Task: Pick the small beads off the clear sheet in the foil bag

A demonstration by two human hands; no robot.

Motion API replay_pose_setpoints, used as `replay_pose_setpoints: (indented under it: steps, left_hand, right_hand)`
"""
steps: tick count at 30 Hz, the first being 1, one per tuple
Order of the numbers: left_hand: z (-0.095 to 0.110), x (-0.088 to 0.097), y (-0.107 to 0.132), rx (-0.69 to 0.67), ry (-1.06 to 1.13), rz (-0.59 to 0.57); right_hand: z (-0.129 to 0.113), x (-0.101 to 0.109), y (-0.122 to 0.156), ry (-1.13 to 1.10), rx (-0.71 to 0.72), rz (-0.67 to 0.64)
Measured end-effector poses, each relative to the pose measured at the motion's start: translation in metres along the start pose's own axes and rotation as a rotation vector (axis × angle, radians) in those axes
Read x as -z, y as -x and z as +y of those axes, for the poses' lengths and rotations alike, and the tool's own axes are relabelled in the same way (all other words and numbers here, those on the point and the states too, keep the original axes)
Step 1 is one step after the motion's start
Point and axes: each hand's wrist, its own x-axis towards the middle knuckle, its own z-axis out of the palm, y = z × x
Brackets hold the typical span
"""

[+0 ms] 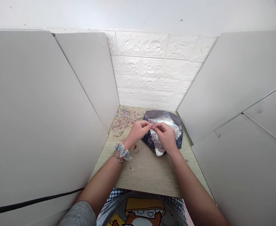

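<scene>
My left hand [139, 130] and my right hand [165, 136] meet over an open blue bag with a silver foil lining [169, 121]. Both hands are closed in a pinch on a small beaded piece [152, 128] held between their fingertips. It is too small to make out in detail. More beads seem to lie inside the bag under my right hand. My left wrist wears a pale blue scrunchie [123, 150] and a chain bracelet [118, 158].
A heap of pastel beaded strands [124, 121] lies at the back left of the wooden table [149, 172]. A few loose beads [136, 147] lie near my left wrist. White panels wall in the table on both sides, with a white brick wall behind.
</scene>
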Motion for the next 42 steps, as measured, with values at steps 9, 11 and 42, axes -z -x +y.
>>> replay_pose_setpoints:
  steps: [9, 11, 42]
  left_hand:
    - [-0.002, -0.002, -0.003, 0.046, 0.162, -0.118]
    - [0.001, -0.001, -0.002, 0.076, 0.206, -0.161]
    - [-0.018, 0.038, -0.011, -0.117, -0.507, 0.491]
  right_hand:
    - [-0.007, 0.001, -0.001, 0.084, 0.119, -0.088]
    - [-0.009, 0.001, -0.001, 0.080, 0.145, -0.060]
    - [-0.008, 0.038, -0.016, -0.360, 0.088, 0.866]
